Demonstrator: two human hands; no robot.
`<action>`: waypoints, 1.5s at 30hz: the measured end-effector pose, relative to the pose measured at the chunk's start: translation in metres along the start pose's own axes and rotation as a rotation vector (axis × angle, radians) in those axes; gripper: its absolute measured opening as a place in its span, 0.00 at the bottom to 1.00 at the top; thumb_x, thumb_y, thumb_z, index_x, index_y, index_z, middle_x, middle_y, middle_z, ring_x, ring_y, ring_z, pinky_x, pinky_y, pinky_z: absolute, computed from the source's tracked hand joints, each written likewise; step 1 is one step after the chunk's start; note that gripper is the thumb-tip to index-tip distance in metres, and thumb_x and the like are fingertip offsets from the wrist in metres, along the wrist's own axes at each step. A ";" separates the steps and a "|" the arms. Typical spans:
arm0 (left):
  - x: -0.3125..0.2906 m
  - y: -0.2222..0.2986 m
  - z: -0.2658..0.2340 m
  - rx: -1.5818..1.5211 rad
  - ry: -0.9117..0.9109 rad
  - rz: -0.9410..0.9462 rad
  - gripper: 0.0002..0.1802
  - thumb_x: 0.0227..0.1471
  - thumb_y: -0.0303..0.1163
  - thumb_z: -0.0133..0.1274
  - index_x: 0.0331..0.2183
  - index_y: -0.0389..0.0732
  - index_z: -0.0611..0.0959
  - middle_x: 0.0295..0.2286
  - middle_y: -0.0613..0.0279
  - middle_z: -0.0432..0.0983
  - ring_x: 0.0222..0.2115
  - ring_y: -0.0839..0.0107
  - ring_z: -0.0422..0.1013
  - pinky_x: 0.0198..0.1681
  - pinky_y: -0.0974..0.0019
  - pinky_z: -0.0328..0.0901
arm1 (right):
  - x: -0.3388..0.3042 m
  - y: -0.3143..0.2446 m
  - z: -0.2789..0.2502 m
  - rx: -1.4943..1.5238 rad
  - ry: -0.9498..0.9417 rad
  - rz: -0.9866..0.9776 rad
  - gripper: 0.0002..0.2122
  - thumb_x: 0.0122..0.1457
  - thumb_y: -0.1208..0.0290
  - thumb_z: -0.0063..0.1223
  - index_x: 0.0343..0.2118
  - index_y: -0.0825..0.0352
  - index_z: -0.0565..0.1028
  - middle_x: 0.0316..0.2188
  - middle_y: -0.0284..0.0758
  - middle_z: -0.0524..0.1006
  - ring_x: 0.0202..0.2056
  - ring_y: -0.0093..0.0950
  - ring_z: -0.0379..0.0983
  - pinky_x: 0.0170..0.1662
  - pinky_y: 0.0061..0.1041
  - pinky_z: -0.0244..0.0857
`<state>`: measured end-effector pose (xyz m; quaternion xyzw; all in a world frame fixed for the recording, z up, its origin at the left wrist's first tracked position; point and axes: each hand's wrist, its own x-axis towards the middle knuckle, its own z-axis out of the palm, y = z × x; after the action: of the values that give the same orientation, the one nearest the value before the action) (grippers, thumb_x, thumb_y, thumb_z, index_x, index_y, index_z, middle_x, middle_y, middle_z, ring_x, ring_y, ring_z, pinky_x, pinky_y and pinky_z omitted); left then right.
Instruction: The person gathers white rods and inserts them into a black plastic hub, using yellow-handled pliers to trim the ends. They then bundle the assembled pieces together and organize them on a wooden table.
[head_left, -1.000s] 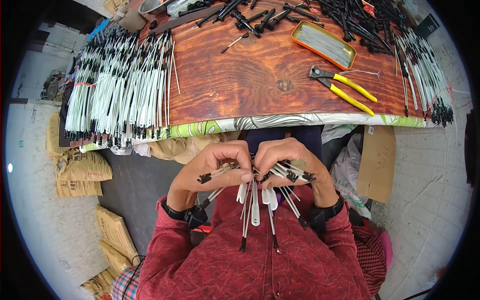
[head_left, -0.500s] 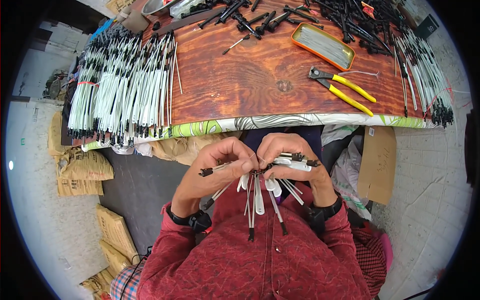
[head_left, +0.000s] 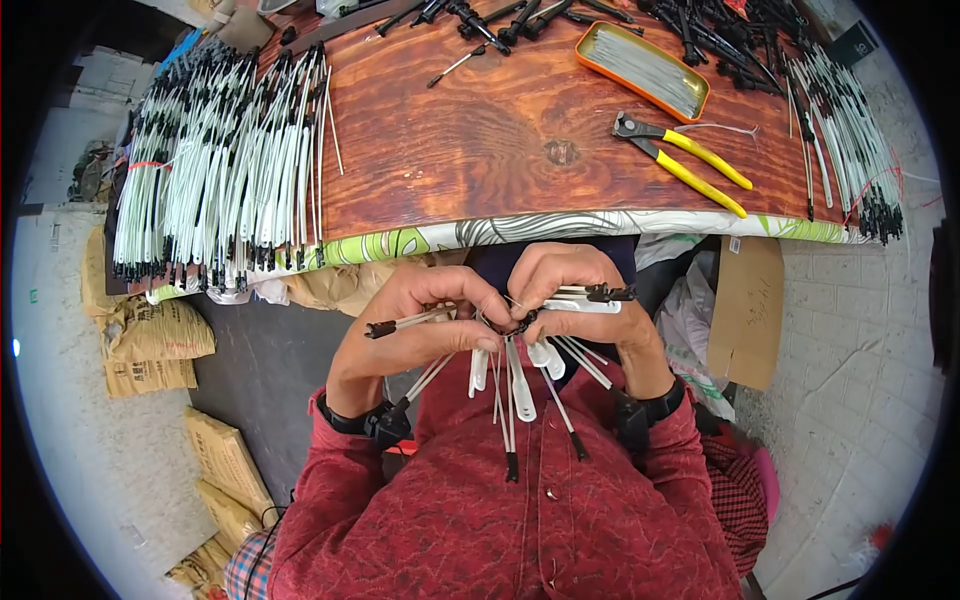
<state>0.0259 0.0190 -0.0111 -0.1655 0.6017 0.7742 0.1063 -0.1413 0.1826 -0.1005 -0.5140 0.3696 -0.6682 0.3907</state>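
Both my hands work close together in front of my shirt, around a cluster of white ribs (head_left: 521,395) with black tips, fanned out from a small black hub (head_left: 520,322). My right hand (head_left: 578,292) is closed on the ribs and the hub edge, with several ribs sticking out between thumb and fingers. My left hand (head_left: 425,312) is closed at the other side of the hub, a fine wire (head_left: 487,320) at its curled fingertips. Ribs with black ends pass through this hand too. Fingers partly hide the wire and the hub.
On the wooden table (head_left: 440,150) lie yellow-handled pincers (head_left: 685,165) and an orange-rimmed tin of thin wires (head_left: 643,70). Rib bundles stand at left (head_left: 225,165) and right (head_left: 850,145). Black shaft parts (head_left: 700,40) pile up behind. A cardboard box (head_left: 745,310) stands below the table at right.
The view has shifted a little, and the table edge sits higher. My left thumb has moved down, away from the forefinger. The rib cluster has turned slightly, still held in my right hand.
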 end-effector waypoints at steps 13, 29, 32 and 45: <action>0.005 -0.038 0.018 -0.058 0.199 0.359 0.08 0.53 0.24 0.62 0.35 0.36 0.78 0.35 0.61 0.77 0.35 0.77 0.73 0.41 0.72 0.69 | 0.007 -0.003 0.005 0.054 0.080 0.044 0.14 0.46 0.67 0.73 0.30 0.66 0.78 0.31 0.34 0.78 0.34 0.26 0.74 0.36 0.26 0.66; 0.004 -0.041 0.014 0.024 0.140 0.401 0.11 0.49 0.25 0.66 0.32 0.36 0.79 0.34 0.56 0.78 0.38 0.69 0.73 0.44 0.66 0.67 | 0.003 -0.017 0.038 0.014 0.355 0.163 0.07 0.56 0.72 0.61 0.31 0.69 0.75 0.29 0.31 0.75 0.32 0.19 0.70 0.36 0.21 0.63; 0.005 -0.043 0.013 -0.037 0.180 0.432 0.11 0.49 0.25 0.66 0.32 0.36 0.79 0.34 0.55 0.78 0.38 0.68 0.73 0.44 0.65 0.67 | 0.007 -0.020 0.031 0.050 0.345 0.175 0.07 0.55 0.73 0.63 0.30 0.69 0.75 0.29 0.31 0.75 0.33 0.20 0.71 0.37 0.22 0.64; 0.004 -0.045 0.006 -0.004 0.072 0.462 0.08 0.50 0.24 0.64 0.31 0.35 0.79 0.31 0.56 0.78 0.35 0.68 0.74 0.40 0.66 0.68 | 0.014 -0.023 0.010 -0.231 -0.068 0.075 0.13 0.44 0.74 0.72 0.28 0.66 0.75 0.29 0.32 0.76 0.31 0.28 0.74 0.36 0.25 0.66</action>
<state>0.0379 0.0359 -0.0517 -0.0510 0.6254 0.7727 -0.0956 -0.1375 0.1787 -0.0729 -0.5637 0.4498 -0.5883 0.3659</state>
